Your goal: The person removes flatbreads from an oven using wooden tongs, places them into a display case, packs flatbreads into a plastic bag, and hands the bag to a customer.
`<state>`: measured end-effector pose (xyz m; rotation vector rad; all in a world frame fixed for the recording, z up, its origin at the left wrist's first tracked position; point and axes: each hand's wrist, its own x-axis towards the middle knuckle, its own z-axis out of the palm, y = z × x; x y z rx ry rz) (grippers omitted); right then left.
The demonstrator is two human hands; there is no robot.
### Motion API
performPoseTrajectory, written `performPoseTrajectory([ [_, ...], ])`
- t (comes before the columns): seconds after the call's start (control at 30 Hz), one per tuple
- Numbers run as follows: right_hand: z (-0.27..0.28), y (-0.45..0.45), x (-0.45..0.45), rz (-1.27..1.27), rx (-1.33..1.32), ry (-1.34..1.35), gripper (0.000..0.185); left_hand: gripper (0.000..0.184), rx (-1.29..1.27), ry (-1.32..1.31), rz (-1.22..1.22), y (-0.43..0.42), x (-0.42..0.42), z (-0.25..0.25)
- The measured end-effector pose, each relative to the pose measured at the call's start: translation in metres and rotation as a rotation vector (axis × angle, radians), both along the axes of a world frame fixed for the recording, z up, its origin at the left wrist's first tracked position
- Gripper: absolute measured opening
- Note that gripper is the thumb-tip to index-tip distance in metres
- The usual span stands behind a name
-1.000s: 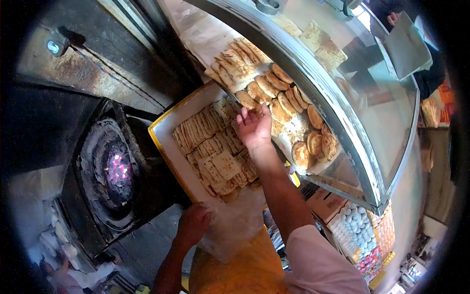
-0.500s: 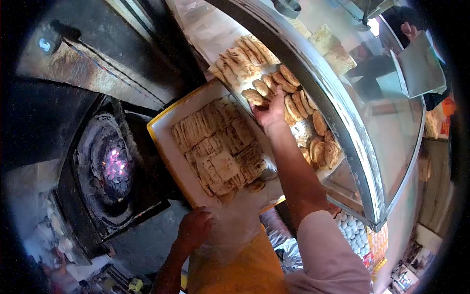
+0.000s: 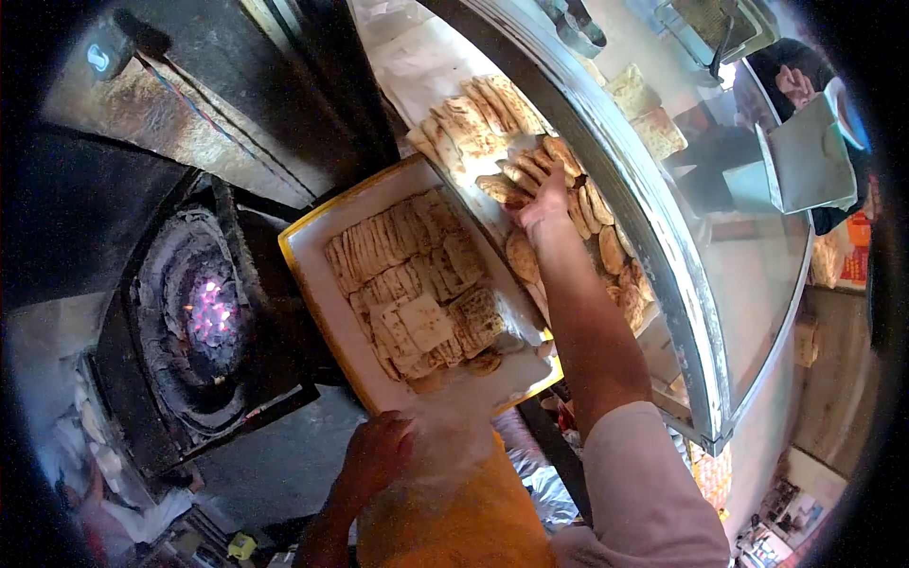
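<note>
My right hand (image 3: 546, 201) reaches into the glass-fronted case, thumb and fingers closed around a short row of round browned flatbreads (image 3: 524, 172). More round flatbreads (image 3: 611, 251) lie to its right and below. Beyond it stand folded pale flatbreads (image 3: 461, 128). My left hand (image 3: 381, 449) is at the near edge of a yellow-rimmed tray (image 3: 295, 248), its fingers curled beside a clear plastic sheet (image 3: 445, 428); what they hold, if anything, is hidden. Rows of rectangular flatbreads (image 3: 421, 324) fill the tray's middle.
On the left, a round oven opening (image 3: 204, 317) holds glowing coals. The case's curved metal frame (image 3: 653, 222) runs along the right of my arm. Behind the glass, a person's hand (image 3: 793, 85) is near a pale open box (image 3: 805, 156).
My right hand has shifted slightly right in the view, and the round flatbreads by its fingers are pressed closer together. The left hand stays near the tray edge. The view has tilted slightly.
</note>
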<state>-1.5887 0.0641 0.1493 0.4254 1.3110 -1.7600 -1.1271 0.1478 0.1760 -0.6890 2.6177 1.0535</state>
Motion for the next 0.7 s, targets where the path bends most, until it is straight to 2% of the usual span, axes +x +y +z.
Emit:
performPoseTrajectory([
  [0.07,0.041,-0.006,0.013,0.031,0.066,0.020,0.082,0.027,0.006,-0.023,-0.019,0.000,-0.002,0.004],
  [0.13,0.049,-0.008,0.014,0.063,0.132,0.037,0.081,0.027,0.032,0.007,0.081,-0.003,-0.011,0.020],
  [0.27,-0.034,-0.017,-0.040,-0.062,0.263,-0.048,0.081,0.025,0.047,-0.009,0.135,-0.007,-0.013,0.027],
  [0.3,-0.052,-0.021,-0.048,-0.091,0.295,-0.073,0.080,0.024,-0.025,-0.059,0.085,-0.006,-0.008,0.023],
  [0.37,-0.048,-0.023,-0.041,-0.164,0.267,-0.102,0.078,0.022,-0.093,-0.120,0.032,-0.009,-0.007,0.032],
  [0.4,-0.050,-0.023,-0.039,-0.163,0.267,-0.107,0.078,0.020,-0.213,-0.152,0.011,-0.012,-0.007,0.040],
  [0.43,-0.056,-0.022,-0.041,-0.110,0.289,-0.069,0.076,0.018,-0.333,-0.182,-0.010,-0.016,-0.011,0.046],
  [0.47,-0.066,-0.017,-0.045,-0.059,0.312,-0.033,0.075,0.018,-0.332,-0.185,-0.011,-0.021,-0.010,0.046],
  [0.5,-0.086,-0.008,-0.052,0.022,0.151,-0.085,0.071,0.016,-0.435,-0.212,-0.070,-0.029,-0.004,0.047],
  [0.57,-0.065,-0.011,-0.031,-0.076,0.211,-0.031,0.068,0.014,-0.543,-0.240,-0.133,-0.046,0.003,0.048],
  [0.63,-0.075,-0.009,-0.027,-0.171,0.224,0.035,0.066,0.010,-0.681,-0.187,-0.166,-0.065,0.005,0.049],
  [0.67,-0.073,-0.003,-0.026,-0.177,0.221,0.031,0.066,0.009,-0.728,-0.169,-0.179,-0.074,0.006,0.048],
  [0.7,-0.045,0.004,-0.015,-0.094,0.272,0.000,0.067,0.009,-0.673,-0.241,-0.188,-0.083,0.003,0.047],
])
